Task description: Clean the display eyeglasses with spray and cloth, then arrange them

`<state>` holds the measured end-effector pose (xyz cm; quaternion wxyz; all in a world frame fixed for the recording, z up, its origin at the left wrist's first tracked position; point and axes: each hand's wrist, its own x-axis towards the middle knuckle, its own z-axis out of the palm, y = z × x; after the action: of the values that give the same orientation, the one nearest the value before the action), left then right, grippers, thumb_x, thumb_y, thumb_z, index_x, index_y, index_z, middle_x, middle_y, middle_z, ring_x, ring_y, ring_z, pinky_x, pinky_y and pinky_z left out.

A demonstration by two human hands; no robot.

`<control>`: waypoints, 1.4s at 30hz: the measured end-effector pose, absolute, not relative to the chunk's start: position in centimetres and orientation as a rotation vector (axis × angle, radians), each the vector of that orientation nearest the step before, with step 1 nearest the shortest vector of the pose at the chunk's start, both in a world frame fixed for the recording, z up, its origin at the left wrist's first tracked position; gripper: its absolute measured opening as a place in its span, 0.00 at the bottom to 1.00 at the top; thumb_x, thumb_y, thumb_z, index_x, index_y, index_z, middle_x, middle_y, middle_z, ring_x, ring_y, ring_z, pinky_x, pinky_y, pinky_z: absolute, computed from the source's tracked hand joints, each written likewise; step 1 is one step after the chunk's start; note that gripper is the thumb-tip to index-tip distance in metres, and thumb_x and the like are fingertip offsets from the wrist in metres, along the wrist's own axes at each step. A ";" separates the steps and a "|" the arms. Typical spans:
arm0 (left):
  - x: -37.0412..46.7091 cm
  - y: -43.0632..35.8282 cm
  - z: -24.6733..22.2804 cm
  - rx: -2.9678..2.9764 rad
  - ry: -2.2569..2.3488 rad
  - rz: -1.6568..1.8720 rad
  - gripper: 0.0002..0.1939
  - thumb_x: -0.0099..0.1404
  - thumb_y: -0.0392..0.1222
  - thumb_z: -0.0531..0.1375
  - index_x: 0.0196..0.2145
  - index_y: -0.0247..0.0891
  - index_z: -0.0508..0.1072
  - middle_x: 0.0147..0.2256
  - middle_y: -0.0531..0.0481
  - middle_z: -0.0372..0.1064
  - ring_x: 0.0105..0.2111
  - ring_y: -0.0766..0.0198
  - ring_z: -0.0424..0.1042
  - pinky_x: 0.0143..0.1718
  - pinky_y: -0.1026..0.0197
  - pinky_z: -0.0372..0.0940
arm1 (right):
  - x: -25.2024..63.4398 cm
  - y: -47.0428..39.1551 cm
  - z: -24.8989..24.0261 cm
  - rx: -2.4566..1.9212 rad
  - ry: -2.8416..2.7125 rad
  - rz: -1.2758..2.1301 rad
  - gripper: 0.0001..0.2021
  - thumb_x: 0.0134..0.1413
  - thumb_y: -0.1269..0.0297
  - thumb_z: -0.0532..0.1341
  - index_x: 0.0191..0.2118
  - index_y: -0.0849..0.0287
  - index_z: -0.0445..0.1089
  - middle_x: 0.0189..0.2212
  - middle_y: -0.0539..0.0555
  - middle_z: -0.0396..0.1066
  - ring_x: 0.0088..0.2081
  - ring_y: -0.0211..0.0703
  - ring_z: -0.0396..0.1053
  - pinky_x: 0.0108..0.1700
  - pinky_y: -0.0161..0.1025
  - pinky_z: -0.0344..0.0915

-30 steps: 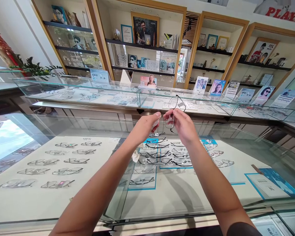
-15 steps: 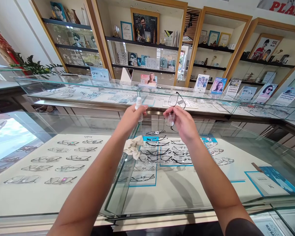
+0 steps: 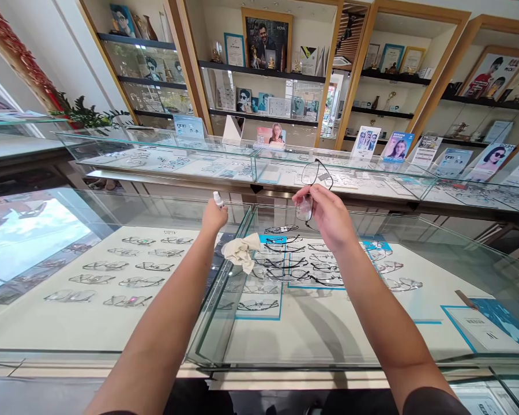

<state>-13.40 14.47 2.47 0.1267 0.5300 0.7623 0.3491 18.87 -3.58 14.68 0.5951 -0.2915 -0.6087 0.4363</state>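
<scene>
Closed round a small white spray bottle [image 3: 218, 200], my left hand [image 3: 213, 217] is over the left part of the glass display case. Only the bottle's top shows above the fingers. My right hand [image 3: 331, 216] pinches a pair of thin dark-rimmed eyeglasses [image 3: 316, 171], turned so one lens is above the fingers and the other below. The lower lens looks spotted with whitish drops. Between my forearms, a crumpled cream cloth [image 3: 241, 252] lies on the glass top, touched by neither hand.
Under the glass case top [image 3: 251, 346] several rows of eyeglasses [image 3: 141, 282] lie on white panels. Farther off runs a second glass counter [image 3: 155, 164] with standing cards [image 3: 398, 147] on it. Wooden shelves [image 3: 263, 72] with frames and trophies line the back wall.
My left hand has moved left and down with the spray bottle, away from the eyeglasses. My right hand still holds the eyeglasses in nearly the same pose. The view has shifted slightly.
</scene>
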 end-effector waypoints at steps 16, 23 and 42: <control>-12.6 12.8 -0.7 1.471 2.363 1.214 0.36 0.71 0.47 0.56 0.70 0.27 0.54 0.65 0.22 0.63 0.67 0.35 0.63 0.66 0.40 0.60 | 18.5 -3.5 14.5 -0.689 -1.409 1.031 0.13 0.70 0.52 0.60 0.38 0.50 0.77 0.42 0.54 0.79 0.48 0.47 0.74 0.50 0.45 0.70; -10.1 11.1 6.4 1.908 2.321 0.994 0.29 0.71 0.48 0.57 0.66 0.36 0.64 0.65 0.28 0.66 0.66 0.37 0.66 0.63 0.39 0.63 | 18.7 -3.7 14.8 -0.713 -1.421 0.992 0.13 0.70 0.50 0.60 0.39 0.50 0.77 0.43 0.53 0.79 0.48 0.47 0.74 0.52 0.47 0.70; -9.2 11.9 6.1 1.865 1.711 0.358 0.13 0.44 0.47 0.73 0.20 0.42 0.73 0.22 0.45 0.73 0.31 0.46 0.76 0.45 0.44 0.71 | 18.9 -4.0 15.3 -0.687 -1.424 0.965 0.13 0.71 0.52 0.59 0.38 0.51 0.77 0.42 0.54 0.79 0.47 0.47 0.73 0.49 0.46 0.69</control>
<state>-9.22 11.94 6.07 0.2884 0.6986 0.6409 0.1341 18.91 -4.03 15.27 0.6010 -0.2964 -0.6143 0.4166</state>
